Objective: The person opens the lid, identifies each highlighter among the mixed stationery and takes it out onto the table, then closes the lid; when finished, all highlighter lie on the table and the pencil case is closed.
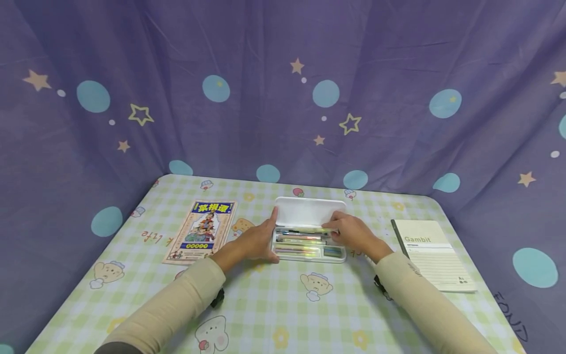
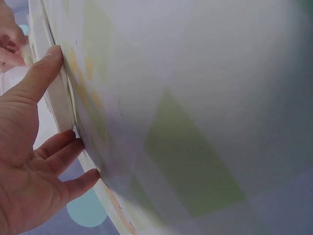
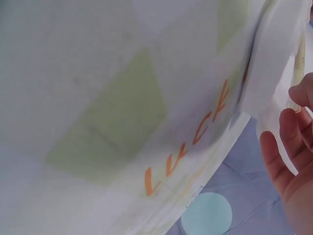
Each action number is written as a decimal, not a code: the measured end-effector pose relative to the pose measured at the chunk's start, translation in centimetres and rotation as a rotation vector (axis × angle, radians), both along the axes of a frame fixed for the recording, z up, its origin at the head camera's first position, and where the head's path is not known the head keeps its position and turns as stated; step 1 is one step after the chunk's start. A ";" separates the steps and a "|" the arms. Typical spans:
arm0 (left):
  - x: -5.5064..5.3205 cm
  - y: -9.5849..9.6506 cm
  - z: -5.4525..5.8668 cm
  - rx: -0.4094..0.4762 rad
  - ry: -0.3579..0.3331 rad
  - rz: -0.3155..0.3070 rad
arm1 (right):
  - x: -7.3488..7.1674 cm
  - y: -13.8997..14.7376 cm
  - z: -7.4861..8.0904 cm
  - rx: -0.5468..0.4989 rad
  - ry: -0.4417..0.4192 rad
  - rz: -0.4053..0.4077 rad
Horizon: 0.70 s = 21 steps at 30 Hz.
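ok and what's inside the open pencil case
Several pens and a dark greenish item lie inside the pencil case. The right hand covers part of its right end, so anything beneath is hidden.

Head view: from above, facing forward and down, farthest back; takes in most of the tabletop (image 1: 261,305) and the curtain (image 1: 265,128) behind. Left wrist view: low, close, turned sideways, at the left grip (image 2: 24,169). Right wrist view: likewise, at the right grip (image 3: 302,191). Shared by all three: tabletop, curtain and pencil case (image 1: 305,211), wrists showing opposite ends.
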<state>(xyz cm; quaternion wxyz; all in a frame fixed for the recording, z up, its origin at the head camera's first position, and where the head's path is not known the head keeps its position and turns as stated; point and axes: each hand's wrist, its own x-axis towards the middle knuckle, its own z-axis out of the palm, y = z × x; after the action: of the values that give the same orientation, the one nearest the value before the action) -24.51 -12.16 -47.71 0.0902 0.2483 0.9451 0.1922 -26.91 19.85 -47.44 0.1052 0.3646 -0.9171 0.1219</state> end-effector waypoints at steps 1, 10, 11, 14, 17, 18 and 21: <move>0.0 0.0 0.0 0.000 0.000 -0.001 | 0.0 0.1 0.1 -0.005 0.003 0.002; 0.0 0.0 0.1 -0.005 -0.006 0.003 | 0.4 1.3 0.4 -0.045 -0.078 -0.033; 0.0 0.0 0.1 -0.007 -0.006 0.005 | 0.4 1.4 0.5 -0.049 -0.084 -0.038; -0.1 0.0 0.1 -0.008 -0.006 0.007 | 0.5 1.7 0.5 -0.064 -0.095 -0.050; -0.1 0.0 0.0 -0.008 -0.008 0.006 | 0.7 2.0 0.5 -0.072 -0.106 -0.063; -0.1 0.0 0.0 -0.007 -0.008 0.006 | 0.7 2.1 0.5 -0.074 -0.110 -0.065; 0.0 -0.1 0.0 -0.005 -0.012 0.010 | 0.8 2.6 0.5 -0.088 -0.115 -0.068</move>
<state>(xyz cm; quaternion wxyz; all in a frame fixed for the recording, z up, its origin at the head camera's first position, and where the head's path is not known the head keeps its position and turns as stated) -24.52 -12.22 -47.68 0.0954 0.2423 0.9463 0.1918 -26.06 22.41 -46.92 0.0724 0.3206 -0.9273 0.1791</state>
